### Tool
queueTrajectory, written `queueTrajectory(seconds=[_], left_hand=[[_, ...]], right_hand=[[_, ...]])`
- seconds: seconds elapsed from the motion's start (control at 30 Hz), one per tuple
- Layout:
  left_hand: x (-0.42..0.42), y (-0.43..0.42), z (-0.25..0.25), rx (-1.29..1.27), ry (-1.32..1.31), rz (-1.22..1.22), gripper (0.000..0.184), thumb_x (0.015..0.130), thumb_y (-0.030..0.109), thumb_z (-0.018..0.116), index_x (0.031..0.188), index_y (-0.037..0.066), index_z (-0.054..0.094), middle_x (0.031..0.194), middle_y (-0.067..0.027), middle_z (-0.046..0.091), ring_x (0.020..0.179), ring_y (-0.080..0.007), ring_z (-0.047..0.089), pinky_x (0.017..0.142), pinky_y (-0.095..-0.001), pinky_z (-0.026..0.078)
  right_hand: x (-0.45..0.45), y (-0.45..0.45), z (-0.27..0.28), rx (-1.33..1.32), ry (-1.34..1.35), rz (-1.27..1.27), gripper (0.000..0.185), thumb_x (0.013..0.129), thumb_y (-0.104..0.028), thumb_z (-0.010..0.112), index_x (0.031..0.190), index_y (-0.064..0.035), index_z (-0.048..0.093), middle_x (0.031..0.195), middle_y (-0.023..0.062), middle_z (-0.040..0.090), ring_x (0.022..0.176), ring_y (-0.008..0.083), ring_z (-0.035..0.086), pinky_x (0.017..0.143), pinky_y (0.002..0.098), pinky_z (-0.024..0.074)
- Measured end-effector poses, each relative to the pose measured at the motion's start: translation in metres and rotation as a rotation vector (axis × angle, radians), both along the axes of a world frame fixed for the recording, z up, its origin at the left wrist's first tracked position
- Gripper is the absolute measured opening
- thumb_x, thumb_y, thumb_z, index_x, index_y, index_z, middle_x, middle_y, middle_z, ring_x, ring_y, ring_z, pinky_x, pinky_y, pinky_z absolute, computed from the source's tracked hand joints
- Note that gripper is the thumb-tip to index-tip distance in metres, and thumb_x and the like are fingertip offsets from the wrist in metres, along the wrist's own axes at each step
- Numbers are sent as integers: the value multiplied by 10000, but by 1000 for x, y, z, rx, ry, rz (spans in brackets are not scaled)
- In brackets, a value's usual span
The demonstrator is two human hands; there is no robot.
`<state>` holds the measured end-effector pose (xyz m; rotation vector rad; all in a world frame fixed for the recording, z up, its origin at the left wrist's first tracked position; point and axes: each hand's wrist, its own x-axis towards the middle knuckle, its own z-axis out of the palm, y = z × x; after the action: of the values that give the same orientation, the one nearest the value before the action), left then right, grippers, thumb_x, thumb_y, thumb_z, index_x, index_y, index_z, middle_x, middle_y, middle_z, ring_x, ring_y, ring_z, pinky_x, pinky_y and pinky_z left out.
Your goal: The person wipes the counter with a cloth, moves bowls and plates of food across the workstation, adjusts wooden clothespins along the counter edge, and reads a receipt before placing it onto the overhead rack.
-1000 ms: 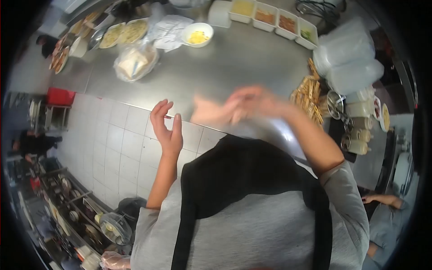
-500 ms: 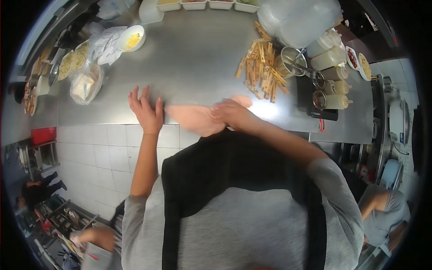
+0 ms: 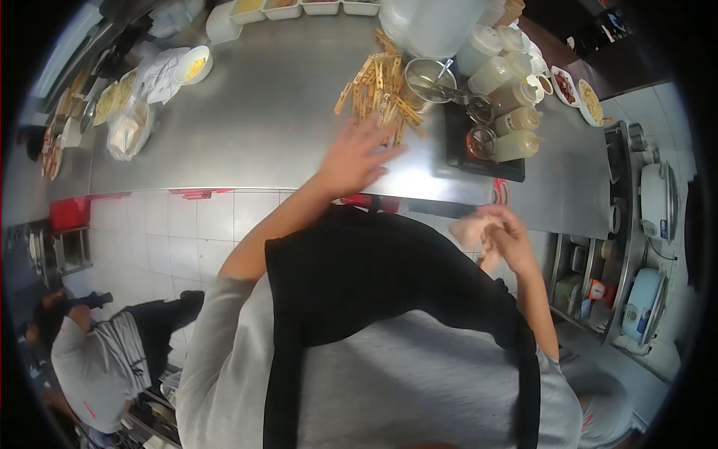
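My left hand is over the steel counter with its fingers spread, holding nothing. Its fingertips are at the near side of a heap of wooden clothespins; whether they touch, I cannot tell. My right hand is closed on a crumpled pink cloth, off the counter's front edge and beside my black apron. Part of the cloth hangs below the fingers. Just beyond that hand, red-handled scissors lie at the counter's edge.
Right of the clothespins are a metal pot with utensils and a black tray of sauce bottles. At left on the steel counter are a white bowl and a plastic bag. Another person is at lower left.
My right hand has drawn the pink cloth off the counter to the right, bunching it up. My left hand has moved right to the clothespins. The view has shifted.
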<state>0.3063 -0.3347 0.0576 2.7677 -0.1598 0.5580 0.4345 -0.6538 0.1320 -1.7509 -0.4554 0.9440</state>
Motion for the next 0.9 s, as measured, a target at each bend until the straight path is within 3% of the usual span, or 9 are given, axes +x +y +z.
queueTrajectory(seconds=[0.03,0.13,0.3,0.4,0.43,0.53,0.6,0.73,0.9], left_hand=[[16,-16,4,52,12,-75,471,799,268,634,1256,241,524,1404,-44,374,1346,-309,258,1065,-557,211],[51,-28,-16,184,125,-60,444,833,274,590,1269,248,509,1419,-13,354,1373,-262,220,1074,-567,179],[48,-11,-33,221,155,149,415,856,270,561,1267,226,514,1403,-14,390,1368,-249,248,1070,-573,172],[40,-1,-41,177,107,216,407,867,258,543,1270,217,512,1418,-18,381,1372,-248,245,1077,-573,144],[40,-2,-47,179,93,247,405,872,255,533,1274,215,507,1428,-18,371,1375,-249,239,1080,-574,131],[38,-3,-47,224,169,315,410,891,267,493,1296,208,485,1463,-15,322,1384,-249,221,1090,-573,88],[36,-3,-48,225,178,313,413,897,287,479,1303,215,478,1473,-15,297,1388,-253,204,1087,-584,96],[35,-10,-43,261,179,367,438,887,307,501,1317,235,457,1473,-34,279,1388,-265,185,1071,-606,132],[11,-28,-22,228,-7,393,518,829,285,614,1318,229,453,1456,-104,285,1378,-302,196,1054,-582,208]], right_hand=[[3,5,9,-31,-140,141,285,803,34,481,1034,-38,631,985,67,557,958,172,534,850,248,413],[-3,36,13,-22,-303,176,294,813,4,497,1075,-44,622,1056,78,523,1023,182,505,883,249,400],[-24,89,-32,172,-706,183,458,785,-56,564,1230,27,493,1382,272,275,1261,391,358,1031,390,316],[-18,127,-68,163,-1066,205,564,771,-69,558,1282,96,383,1420,362,139,1321,496,198,1091,481,189],[-6,137,-93,123,-1158,211,638,787,-92,539,1340,92,280,1410,402,89,1286,567,164,1071,517,216],[7,157,-125,-111,-1308,162,695,767,-150,594,1344,92,292,1422,363,151,1338,488,148,1103,518,135],[8,155,-126,-169,-1306,221,657,792,-123,572,1353,66,288,1423,346,187,1316,498,205,1093,504,181],[7,97,-121,94,-1308,451,528,791,25,488,1312,-9,408,1383,315,314,1238,494,346,1029,480,304],[31,8,-123,73,-1030,363,310,723,19,504,997,-13,646,1146,195,552,1049,377,513,919,404,411]])
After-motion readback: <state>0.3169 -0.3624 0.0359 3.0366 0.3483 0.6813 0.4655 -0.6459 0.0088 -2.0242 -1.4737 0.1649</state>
